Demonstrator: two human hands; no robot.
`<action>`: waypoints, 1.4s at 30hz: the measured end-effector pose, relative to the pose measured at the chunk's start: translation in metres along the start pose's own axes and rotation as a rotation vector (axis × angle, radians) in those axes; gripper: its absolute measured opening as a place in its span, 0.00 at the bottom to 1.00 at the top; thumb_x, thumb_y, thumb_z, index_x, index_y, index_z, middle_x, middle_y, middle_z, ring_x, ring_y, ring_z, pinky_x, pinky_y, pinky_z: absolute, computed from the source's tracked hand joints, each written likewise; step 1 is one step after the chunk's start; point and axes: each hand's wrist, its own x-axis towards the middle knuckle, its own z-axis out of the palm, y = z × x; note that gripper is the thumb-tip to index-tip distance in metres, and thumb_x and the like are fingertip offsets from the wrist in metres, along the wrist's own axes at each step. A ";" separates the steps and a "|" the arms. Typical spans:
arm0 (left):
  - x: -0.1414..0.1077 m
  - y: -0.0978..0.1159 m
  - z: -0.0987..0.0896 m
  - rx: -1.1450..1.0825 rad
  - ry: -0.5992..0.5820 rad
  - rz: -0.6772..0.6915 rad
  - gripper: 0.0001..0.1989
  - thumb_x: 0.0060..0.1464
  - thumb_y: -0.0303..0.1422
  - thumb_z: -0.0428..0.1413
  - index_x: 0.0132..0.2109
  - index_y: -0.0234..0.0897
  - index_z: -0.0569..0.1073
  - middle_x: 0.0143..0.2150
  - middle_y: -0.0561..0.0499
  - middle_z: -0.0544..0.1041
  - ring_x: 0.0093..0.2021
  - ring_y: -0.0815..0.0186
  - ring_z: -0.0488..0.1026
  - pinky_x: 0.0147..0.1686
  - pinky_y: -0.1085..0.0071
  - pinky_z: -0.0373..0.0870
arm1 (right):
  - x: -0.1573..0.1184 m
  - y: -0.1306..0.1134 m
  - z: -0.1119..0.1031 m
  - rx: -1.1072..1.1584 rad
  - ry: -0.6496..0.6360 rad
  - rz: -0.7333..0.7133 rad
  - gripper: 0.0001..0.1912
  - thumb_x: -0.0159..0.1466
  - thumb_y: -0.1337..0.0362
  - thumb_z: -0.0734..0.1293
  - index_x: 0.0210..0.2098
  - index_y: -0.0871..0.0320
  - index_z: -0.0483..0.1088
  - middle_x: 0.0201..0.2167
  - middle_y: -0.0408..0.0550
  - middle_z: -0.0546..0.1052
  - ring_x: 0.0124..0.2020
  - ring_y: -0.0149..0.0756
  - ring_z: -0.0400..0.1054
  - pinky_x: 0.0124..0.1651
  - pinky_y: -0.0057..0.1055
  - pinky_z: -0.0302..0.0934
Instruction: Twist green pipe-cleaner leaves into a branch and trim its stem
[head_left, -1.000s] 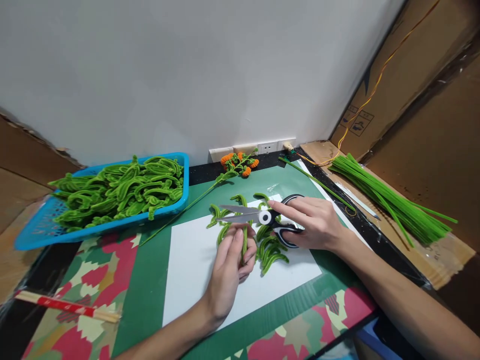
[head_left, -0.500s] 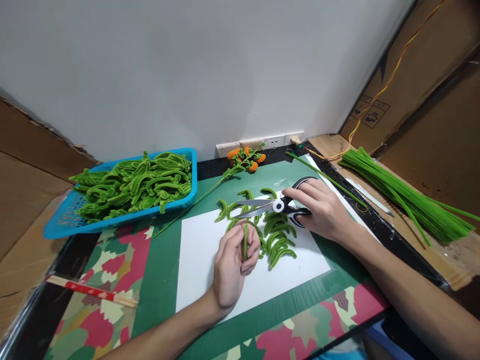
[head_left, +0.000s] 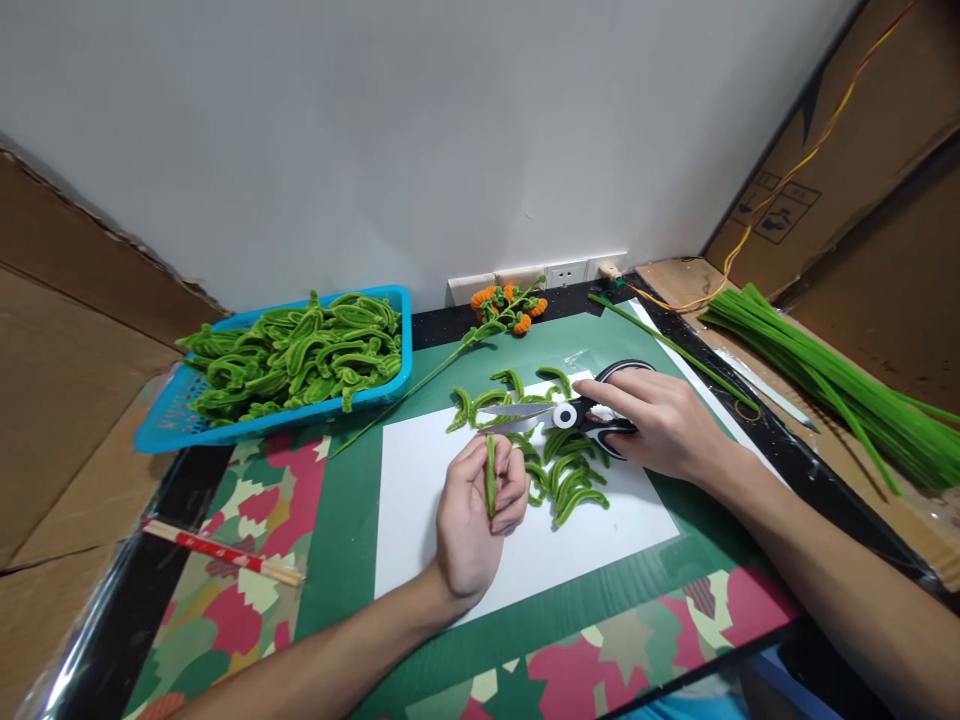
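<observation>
Gray-white wall (head_left: pixel 420 140) runs across the back, w/ brown cardboard (head_left: pixel 900 220) at approx. 2 o'clock & more at 9 o'clock; sockets (head_left: pixel 566 274) sit low on it at 12 o'clock, a plug w/ yellow & red wires in the R end. Table (head_left: pixel 442 323) shows black at its edges, mostly under a green mat (head_left: pixel 341 520) & camo-type print in red, green & tan. White sheet (head_left: pixel 409 510) lies on the mat, approx. ctr. L hand (head_left: pixel 480 515) is over the sheet, fingers curled in, pinching a green fuzzy strip (head_left: pixel 491 475) that stands approx. upright, top end just beside the blades; can't tell if they touch. R hand (head_left: pixel 660 420) grips black/white scissors (head_left: pixel 564 416) by the handles, index finger out toward the pivot; blades part open, tips toward 9 o'clock. Curved green pcs (head_left: pixel 574 480) lie in a loose group on & past the sheet's far edge, around & under the scissors, several at approx. 5 o'clock from the pivot. From the sheet's ctr: blue basket (head_left: pixel 409 340), heaped w/ similar green pcs, at 10 o'clock; orange flower sprig (head_left: pixel 487 328) at 12, its stem running toward the basket; bundle of straight green stems (head_left: pixel 817 370) at 2–3; red-wrapped chopsticks (head_left: pixel 225 552) at 9, on the print.
</observation>
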 end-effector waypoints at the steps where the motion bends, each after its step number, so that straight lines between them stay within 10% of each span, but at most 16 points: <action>1: 0.000 0.000 0.000 -0.008 0.009 0.017 0.17 0.69 0.43 0.50 0.33 0.41 0.59 0.22 0.60 0.55 0.18 0.74 0.45 0.19 0.77 0.43 | 0.000 0.000 0.000 0.003 0.010 0.002 0.28 0.61 0.76 0.64 0.60 0.57 0.72 0.38 0.51 0.79 0.37 0.43 0.74 0.41 0.36 0.69; 23: 0.000 0.000 0.002 -0.051 0.197 0.102 0.16 0.66 0.42 0.54 0.34 0.41 0.59 0.21 0.62 0.58 0.15 0.76 0.46 0.17 0.77 0.44 | -0.002 -0.003 -0.002 0.027 -0.052 -0.026 0.22 0.66 0.71 0.65 0.59 0.57 0.74 0.36 0.50 0.80 0.37 0.42 0.75 0.40 0.35 0.69; 42: 0.001 -0.004 0.001 -0.002 0.116 -0.020 0.25 0.62 0.57 0.58 0.37 0.38 0.66 0.24 0.61 0.59 0.17 0.78 0.48 0.19 0.79 0.44 | -0.002 -0.005 -0.002 -0.020 -0.003 -0.024 0.24 0.62 0.74 0.64 0.58 0.59 0.73 0.37 0.51 0.81 0.35 0.41 0.74 0.37 0.34 0.67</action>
